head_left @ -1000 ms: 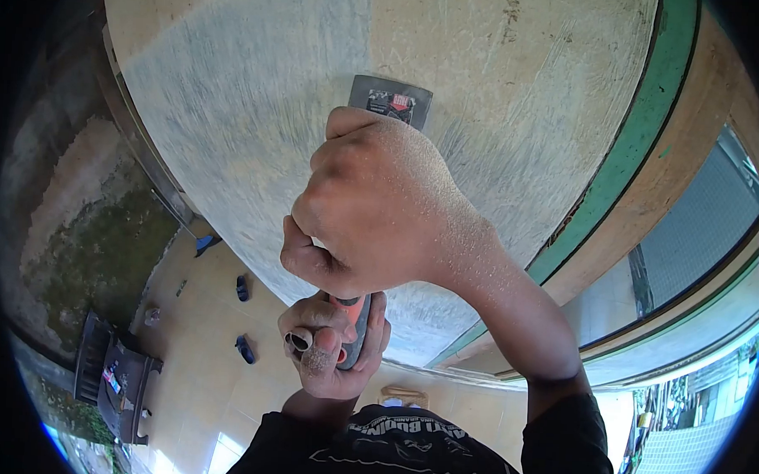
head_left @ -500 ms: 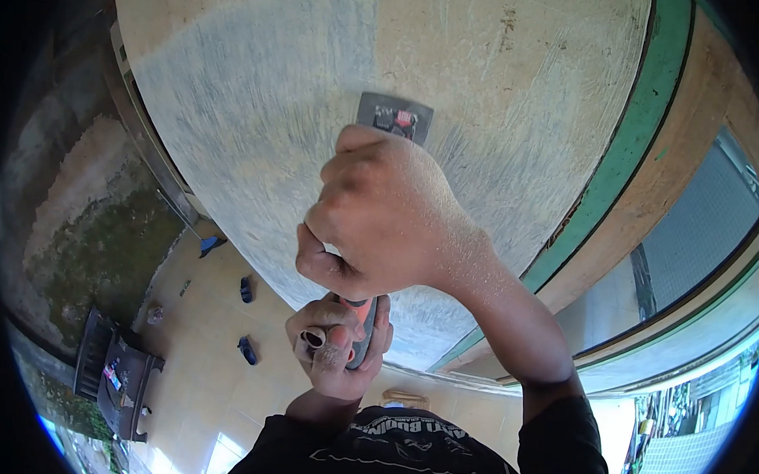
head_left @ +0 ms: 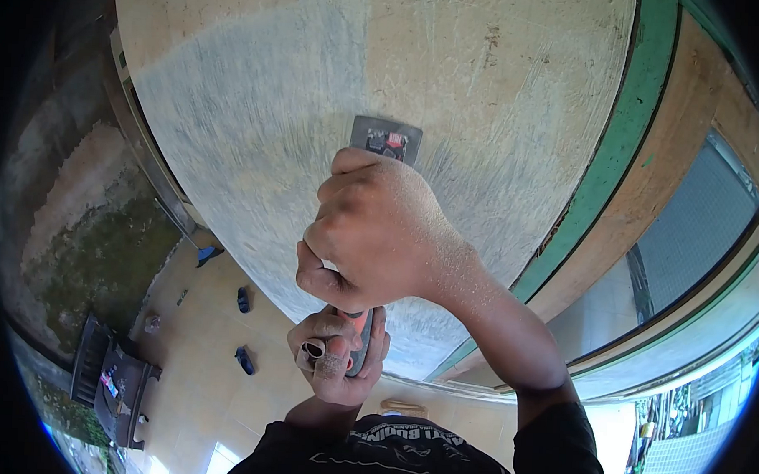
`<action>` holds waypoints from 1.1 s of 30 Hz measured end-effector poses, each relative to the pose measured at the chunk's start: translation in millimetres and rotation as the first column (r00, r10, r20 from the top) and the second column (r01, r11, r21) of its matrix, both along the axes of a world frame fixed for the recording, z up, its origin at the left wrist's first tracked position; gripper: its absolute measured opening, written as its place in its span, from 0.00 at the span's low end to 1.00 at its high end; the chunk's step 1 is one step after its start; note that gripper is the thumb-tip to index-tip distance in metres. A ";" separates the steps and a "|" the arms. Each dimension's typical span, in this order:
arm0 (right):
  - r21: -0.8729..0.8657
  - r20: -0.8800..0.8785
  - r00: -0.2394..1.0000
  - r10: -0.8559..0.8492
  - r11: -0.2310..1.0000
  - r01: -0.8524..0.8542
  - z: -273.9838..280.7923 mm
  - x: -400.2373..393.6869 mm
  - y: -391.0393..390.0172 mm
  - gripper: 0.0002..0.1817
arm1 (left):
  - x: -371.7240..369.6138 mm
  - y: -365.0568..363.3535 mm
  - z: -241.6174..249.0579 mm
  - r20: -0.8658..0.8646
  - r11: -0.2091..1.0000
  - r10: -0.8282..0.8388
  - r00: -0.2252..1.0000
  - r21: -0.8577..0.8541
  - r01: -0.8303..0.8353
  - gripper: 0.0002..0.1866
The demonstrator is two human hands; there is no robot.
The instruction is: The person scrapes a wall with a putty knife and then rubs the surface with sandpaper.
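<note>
Against the pale, streaky wall (head_left: 257, 141) sits the dark grey blade of a scraper (head_left: 400, 131), a worn label with a red patch on its face. My right hand (head_left: 376, 228), dusty on the back and wrist, is closed just below the blade and hides the middle of the tool. Lower down, my left hand (head_left: 334, 377) is wrapped round a red-and-black handle (head_left: 357, 341). Whether this handle joins the scraper is hidden behind my right hand. A small hollow round end (head_left: 313, 349) shows between my left fingers.
A green-edged wooden frame (head_left: 604, 161) with a glass pane (head_left: 693, 223) runs along the right. Below left, dark sandals (head_left: 243, 360) and a blue-headed broom (head_left: 207, 254) lie on the tiled floor (head_left: 207, 381). A dark wooden chair (head_left: 123, 387) stands beyond.
The blade and my right hand have moved down the wall a little. My left hand has also dropped slightly, still gripping the handle. The view has shifted a bit.
</note>
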State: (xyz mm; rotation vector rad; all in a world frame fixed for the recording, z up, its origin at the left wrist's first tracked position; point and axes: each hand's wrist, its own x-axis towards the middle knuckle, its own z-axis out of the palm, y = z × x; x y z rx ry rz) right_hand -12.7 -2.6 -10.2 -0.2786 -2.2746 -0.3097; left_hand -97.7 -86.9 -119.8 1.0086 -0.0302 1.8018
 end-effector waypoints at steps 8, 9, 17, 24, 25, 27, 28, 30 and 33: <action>0.047 -0.029 1.000 -0.002 0.999 0.004 2.2 -1.6 0.0 0.12 | -0.8 -1.3 -0.8 -0.036 0.997 0.081 0.996 0.001 -0.081 0.08; 0.050 -0.074 0.997 0.012 0.999 -0.008 0.9 -3.9 1.5 0.13 | -2.2 -2.6 0.2 -0.016 0.998 0.059 0.998 -0.010 -0.059 0.09; 0.048 0.008 1.000 -0.030 0.998 0.029 15.9 -1.1 -0.8 0.12 | -8.7 -0.5 15.3 -0.059 1.000 0.011 0.998 -0.003 -0.011 0.08; 0.058 -0.016 1.000 -0.012 0.998 0.012 6.0 -1.3 -0.8 0.14 | -4.3 0.1 5.9 -0.042 0.999 0.054 0.998 -0.008 -0.054 0.08; 0.054 -0.013 1.000 -0.011 0.999 0.012 11.2 -0.8 -0.9 0.14 | -4.6 1.4 10.9 -0.064 1.000 0.027 0.998 0.007 -0.027 0.07; 0.098 0.007 0.997 -0.074 0.992 0.073 20.9 -0.2 -2.7 0.14 | -5.0 4.5 11.1 -0.054 1.000 0.026 0.998 0.011 -0.026 0.08; 0.070 0.021 0.997 -0.075 0.995 0.073 20.2 -1.2 -2.0 0.15 | -5.5 6.7 11.5 -0.048 0.999 0.023 0.999 0.023 -0.022 0.09; 0.072 0.022 0.992 -0.123 0.990 0.121 14.2 -4.6 -2.2 0.14 | -7.5 8.8 7.7 -0.038 1.000 0.018 0.999 0.017 -0.017 0.09; 0.041 0.058 0.990 -0.132 0.991 0.129 -9.8 -9.8 -4.0 0.14 | -10.5 -2.4 -16.9 0.032 0.995 0.046 0.998 -0.088 -0.043 0.08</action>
